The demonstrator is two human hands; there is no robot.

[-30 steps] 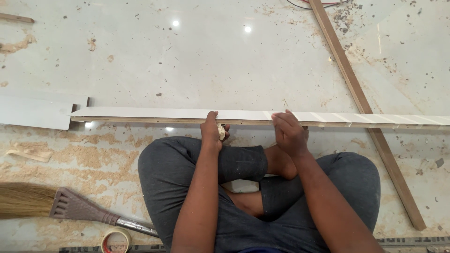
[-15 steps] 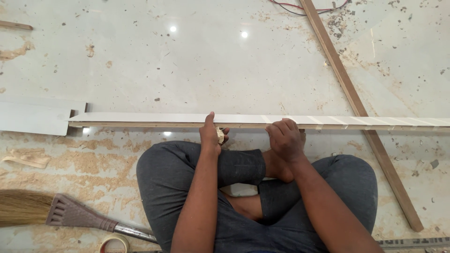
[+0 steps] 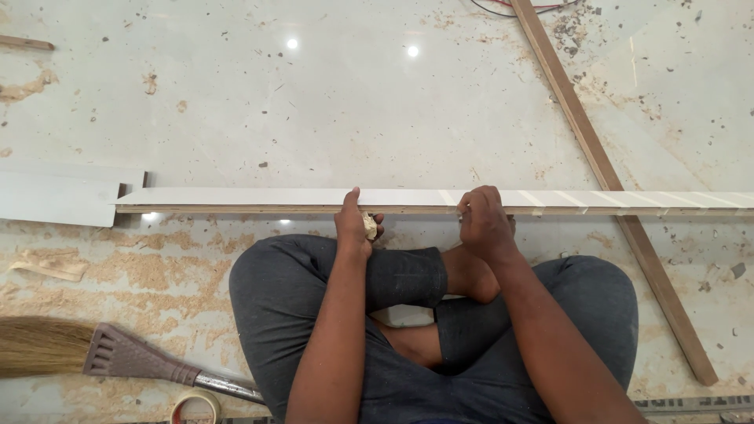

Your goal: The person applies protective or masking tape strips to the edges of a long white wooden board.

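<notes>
White strip (image 3: 259, 198) lies under both grips, left hand (image 3: 355, 228) and right hand (image 3: 483, 224).

A glossy pale tiled floor (image 3: 330, 110), strewn with sawdust, carries a long white-faced plywood strip (image 3: 259, 199), a slanting wooden batten (image 3: 605, 169), a broom (image 3: 86, 353), a tape roll (image 3: 196, 406) and a white panel (image 3: 55, 196).

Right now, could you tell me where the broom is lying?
In the head view the broom lies on the dusty floor at the lower left, beside the person's left knee, its handle ending by the tape roll.
</notes>
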